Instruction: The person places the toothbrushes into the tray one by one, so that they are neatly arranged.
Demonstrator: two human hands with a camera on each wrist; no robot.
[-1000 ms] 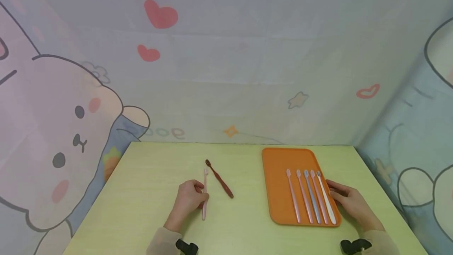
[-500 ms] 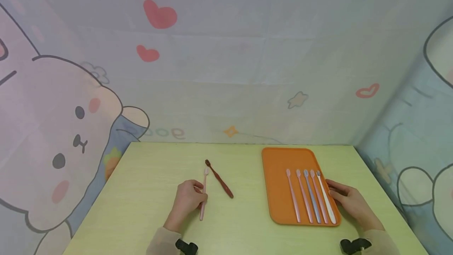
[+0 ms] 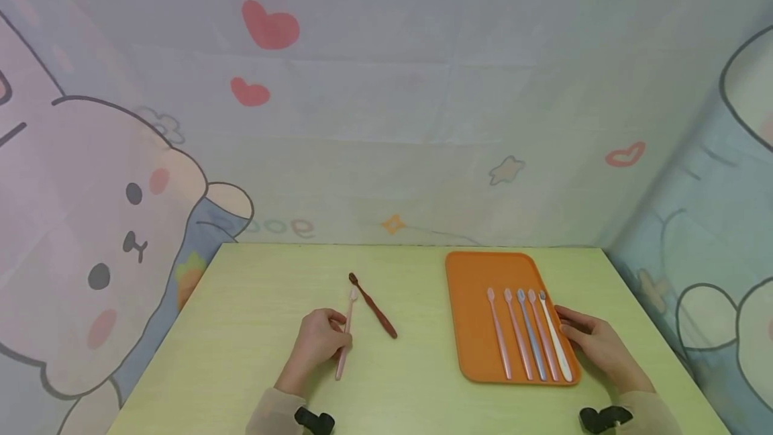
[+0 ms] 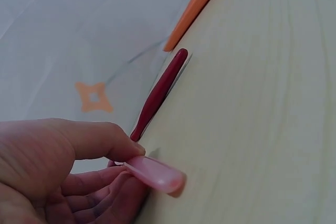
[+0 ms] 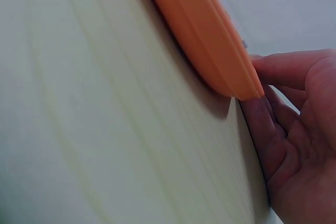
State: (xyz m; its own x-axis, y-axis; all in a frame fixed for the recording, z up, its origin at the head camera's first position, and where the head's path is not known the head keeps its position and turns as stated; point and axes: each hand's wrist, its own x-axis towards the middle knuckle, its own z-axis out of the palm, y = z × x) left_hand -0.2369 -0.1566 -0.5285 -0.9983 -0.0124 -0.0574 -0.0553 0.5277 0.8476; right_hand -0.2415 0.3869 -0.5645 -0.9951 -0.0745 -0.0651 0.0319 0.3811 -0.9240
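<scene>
Between thumb and fingers, my left hand [image 3: 318, 340] pinches a pale pink toothbrush [image 3: 341, 362], its bristle head pointing away. The rounded handle end shows large in the left wrist view. Just right of it lies a dark red-brown toothbrush [image 3: 376, 309], slanted on the table. My right hand [image 3: 596, 346] grips the right rim of an orange tray [image 3: 474, 272]; in the right wrist view the thumb touches the rim from above, with fingers below and partly hidden. On the tray several toothbrushes lie side by side, among them a blue one [image 3: 531, 337] and a white one [image 3: 557, 341].
A light yellow-green table [image 3: 253, 287] carries everything. Behind it hangs a printed cloth [image 3: 386, 99] with hearts and a cartoon rabbit; more cloth stands at the right side. A black strap device sits on each wrist.
The handle end of the pink toothbrush has swung left and toward the person, so it now slants. The left hand shifted slightly. The right hand and tray have stayed put.
</scene>
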